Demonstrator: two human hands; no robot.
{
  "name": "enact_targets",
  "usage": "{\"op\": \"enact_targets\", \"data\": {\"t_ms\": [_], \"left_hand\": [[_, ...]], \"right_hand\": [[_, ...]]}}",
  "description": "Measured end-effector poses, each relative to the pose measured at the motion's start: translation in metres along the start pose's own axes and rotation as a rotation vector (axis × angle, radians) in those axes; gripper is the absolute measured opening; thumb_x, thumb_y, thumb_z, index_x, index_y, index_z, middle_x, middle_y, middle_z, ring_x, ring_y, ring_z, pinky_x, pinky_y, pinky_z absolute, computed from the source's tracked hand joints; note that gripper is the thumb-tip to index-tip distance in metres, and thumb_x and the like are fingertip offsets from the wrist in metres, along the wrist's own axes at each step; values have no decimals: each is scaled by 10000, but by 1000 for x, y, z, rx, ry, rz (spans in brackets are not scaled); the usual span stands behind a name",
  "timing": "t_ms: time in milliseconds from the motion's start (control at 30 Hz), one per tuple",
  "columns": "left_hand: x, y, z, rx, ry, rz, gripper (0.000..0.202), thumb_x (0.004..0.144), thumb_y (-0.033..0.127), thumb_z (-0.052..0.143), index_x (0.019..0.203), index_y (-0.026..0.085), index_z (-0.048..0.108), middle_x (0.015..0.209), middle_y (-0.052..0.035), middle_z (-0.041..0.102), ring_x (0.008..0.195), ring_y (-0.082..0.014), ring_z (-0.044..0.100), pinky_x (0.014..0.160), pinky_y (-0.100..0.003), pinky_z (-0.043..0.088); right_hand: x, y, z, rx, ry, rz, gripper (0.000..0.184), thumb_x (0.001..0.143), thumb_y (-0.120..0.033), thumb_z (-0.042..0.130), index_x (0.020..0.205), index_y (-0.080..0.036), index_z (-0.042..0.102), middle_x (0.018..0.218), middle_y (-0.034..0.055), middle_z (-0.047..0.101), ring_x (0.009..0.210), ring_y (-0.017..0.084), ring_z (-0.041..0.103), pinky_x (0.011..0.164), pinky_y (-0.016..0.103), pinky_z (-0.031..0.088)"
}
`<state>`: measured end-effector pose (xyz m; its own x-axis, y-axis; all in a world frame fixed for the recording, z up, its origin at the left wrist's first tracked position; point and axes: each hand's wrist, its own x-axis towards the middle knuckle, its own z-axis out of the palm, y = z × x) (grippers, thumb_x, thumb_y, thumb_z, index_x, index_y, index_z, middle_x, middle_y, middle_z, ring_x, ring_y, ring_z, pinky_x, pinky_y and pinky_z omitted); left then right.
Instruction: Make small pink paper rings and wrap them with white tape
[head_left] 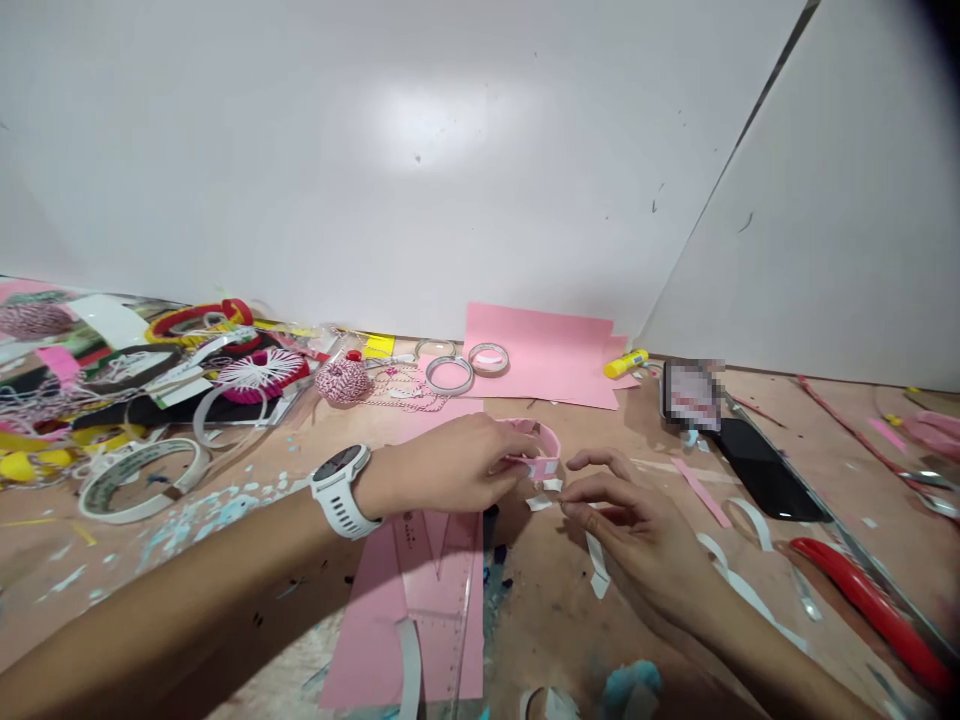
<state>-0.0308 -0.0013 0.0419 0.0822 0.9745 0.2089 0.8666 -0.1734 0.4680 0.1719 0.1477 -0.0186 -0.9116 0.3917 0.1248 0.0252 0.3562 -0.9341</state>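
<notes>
My left hand (pixel 472 462), with a white watch (pixel 343 490) on its wrist, holds a small pink paper ring (pixel 546 440) between thumb and fingers. White patches show on the ring's near side. Just right of it is my right hand (pixel 622 505), its thumb and index fingertip close together. Whatever lies between those tips is too small to make out. Small white paper scraps (pixel 538 503) are on the table between the hands. A white strip (pixel 598 568) shows below my right thumb.
A clear ruler and set square (pixel 442 610) lie on pink paper. Tape rolls (pixel 450 375), a glue stick (pixel 625 363) and pink sheets (pixel 540 350) are behind. A red-handled cutter (pixel 862 600) and a phone (pixel 690 395) lie right, yarn crafts (pixel 262 375) left. White boards stand at the back.
</notes>
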Motion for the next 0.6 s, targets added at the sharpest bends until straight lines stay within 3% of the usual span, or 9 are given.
{"op": "enact_targets", "data": {"t_ms": [133, 267, 467, 600], "left_hand": [[1, 6, 3, -64, -4, 7, 248, 941, 97, 520, 1054, 216, 706, 1131, -26, 738, 680, -103, 654, 675, -244, 471], [2, 13, 4, -147, -19, 6, 296, 981, 103, 488, 1119, 234, 714, 1146, -23, 738, 707, -101, 665, 713, -238, 490], [1, 16, 6, -185, -48, -27, 303, 990, 133, 491, 1174, 227, 713, 1048, -40, 777, 734, -130, 697, 695, -237, 493], [1, 14, 9, -223, -53, -53, 301, 985, 135, 503, 1199, 203, 703, 931, -41, 776, 713, -136, 678, 679, -236, 480]], "right_hand": [[2, -13, -7, -48, 7, -45, 178, 962, -412, 672, 947, -270, 778, 1077, 50, 661, 964, 188, 680, 633, 242, 596], [1, -22, -7, -161, -4, -27, 178, 979, -415, 656, 1018, -278, 762, 1010, 25, 762, 922, 181, 707, 687, 265, 566], [-2, -19, -6, -268, 35, -105, 148, 1001, -370, 628, 1105, -297, 704, 950, -5, 729, 838, 152, 665, 700, 278, 530], [-3, -15, -6, -147, 61, -70, 307, 967, -357, 689, 1255, -338, 583, 1025, -16, 710, 869, 126, 678, 690, 229, 525]]}}
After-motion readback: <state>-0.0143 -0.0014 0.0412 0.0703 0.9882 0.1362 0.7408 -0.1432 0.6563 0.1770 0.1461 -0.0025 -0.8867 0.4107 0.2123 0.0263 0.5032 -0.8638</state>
